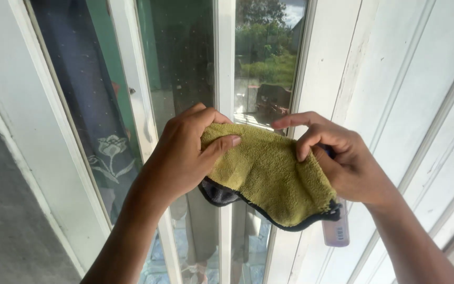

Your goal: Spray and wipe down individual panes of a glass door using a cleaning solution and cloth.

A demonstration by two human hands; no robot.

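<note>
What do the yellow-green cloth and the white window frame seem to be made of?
The cloth looks like soft microfibre or terry: a fuzzy, matte pile with a dark stitched edge and a dark underside. Both the left hand and the right hand hold it. The window frame appears to be painted wood, though I cannot be sure: the white coat is dull, with chips and scuffs.

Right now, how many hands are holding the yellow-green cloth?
2. The left hand grips the yellow-green cloth at its left edge; the right hand pinches its right edge.
</note>
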